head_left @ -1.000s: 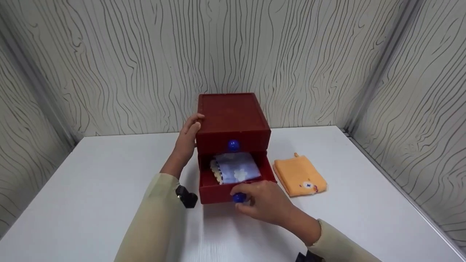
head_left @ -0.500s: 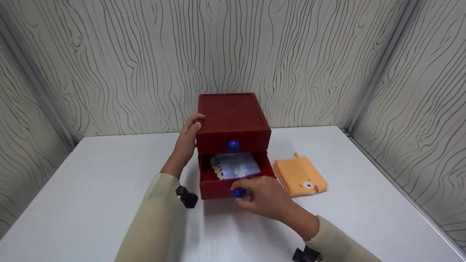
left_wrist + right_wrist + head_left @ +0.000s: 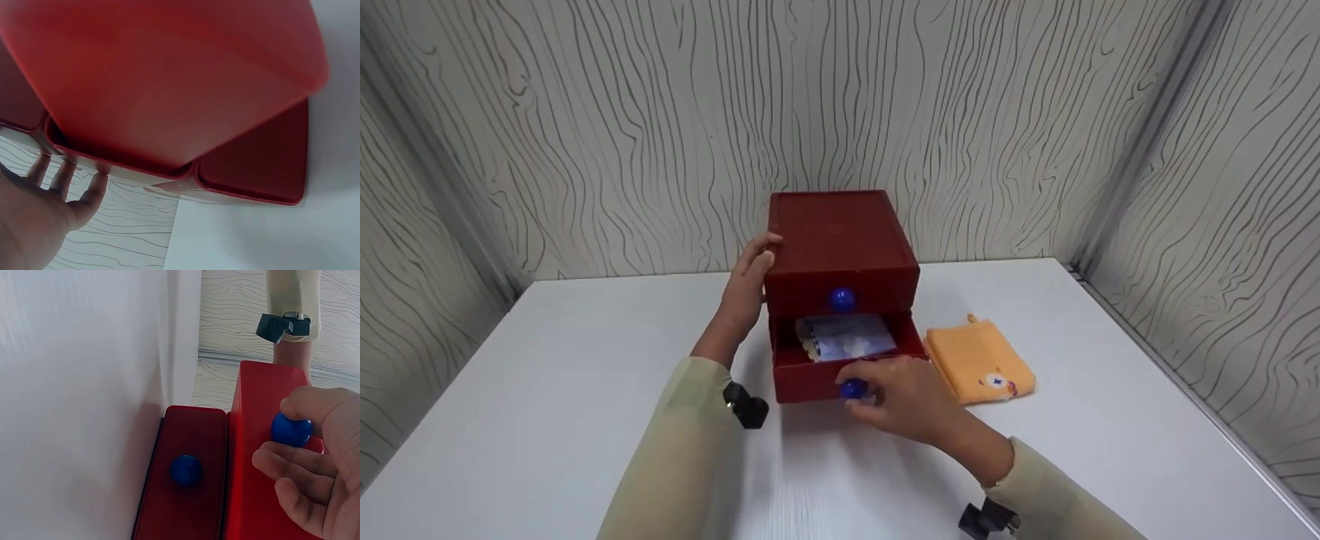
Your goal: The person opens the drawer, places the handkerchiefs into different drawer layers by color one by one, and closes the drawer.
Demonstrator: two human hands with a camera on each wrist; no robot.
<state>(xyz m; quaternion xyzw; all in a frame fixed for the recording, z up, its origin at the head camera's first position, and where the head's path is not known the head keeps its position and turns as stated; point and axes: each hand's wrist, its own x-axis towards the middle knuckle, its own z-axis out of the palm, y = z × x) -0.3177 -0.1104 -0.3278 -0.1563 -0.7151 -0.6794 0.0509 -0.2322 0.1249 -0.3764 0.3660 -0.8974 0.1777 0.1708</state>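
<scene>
A dark red chest of drawers [image 3: 836, 232] stands on the white table, its middle drawer [image 3: 810, 382] partly pulled out. Inside that drawer lies a folded bluish cloth [image 3: 851, 337] with a white flower pattern and a scalloped edge. My right hand [image 3: 907, 397] pinches the drawer's blue round knob [image 3: 291, 430] between thumb and forefinger; the other fingers are spread loosely below in the right wrist view. My left hand [image 3: 746, 281] rests against the chest's left side, fingertips at the top edge. The left wrist view shows its fingers [image 3: 93, 194] touching the side lightly.
To the right of the chest lies a folded orange cloth [image 3: 979, 364] with a small face design and a loop. The upper drawer's blue knob [image 3: 842, 300] and the lower drawer's blue knob [image 3: 186, 470] stick out. Wood-patterned walls [image 3: 660, 135] enclose the table.
The middle drawer has slid a little way inward, with my right hand on its knob moving along. Less of the bluish cloth shows. My left hand stays in place.
</scene>
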